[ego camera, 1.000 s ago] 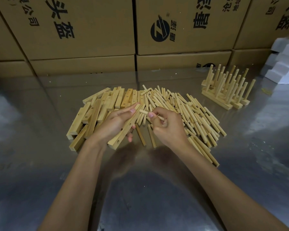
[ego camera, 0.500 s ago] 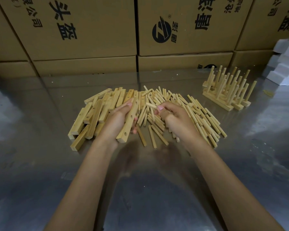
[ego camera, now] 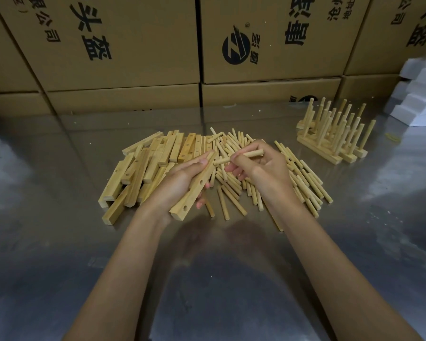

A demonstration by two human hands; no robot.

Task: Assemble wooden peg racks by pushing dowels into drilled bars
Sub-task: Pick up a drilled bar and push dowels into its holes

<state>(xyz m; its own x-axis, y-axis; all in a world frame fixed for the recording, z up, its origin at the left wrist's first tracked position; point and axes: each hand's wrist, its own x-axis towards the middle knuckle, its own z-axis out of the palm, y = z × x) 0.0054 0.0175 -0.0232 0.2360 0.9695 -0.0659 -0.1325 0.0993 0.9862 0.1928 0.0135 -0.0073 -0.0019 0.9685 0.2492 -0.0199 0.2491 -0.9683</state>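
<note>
We hold a pale drilled bar [ego camera: 194, 187] slanted in our left grip [ego camera: 182, 179], two holes showing, while a dowel [ego camera: 239, 157] in our right grip [ego camera: 261, 166] meets its far end. Loose bars [ego camera: 143, 168] lie left, dowels [ego camera: 303, 175] right, finished racks [ego camera: 332, 134] beyond.

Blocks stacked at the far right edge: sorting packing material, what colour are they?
White, plain, no pattern; the blocks show best in the head view, beside the brown cardboard boxes.

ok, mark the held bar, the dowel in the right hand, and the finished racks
held bar [ego camera: 194, 187], head view, middle of its drilled face
dowel [ego camera: 252, 153], head view, shaft near its right end
finished racks [ego camera: 316, 148], head view, front base bar
</note>
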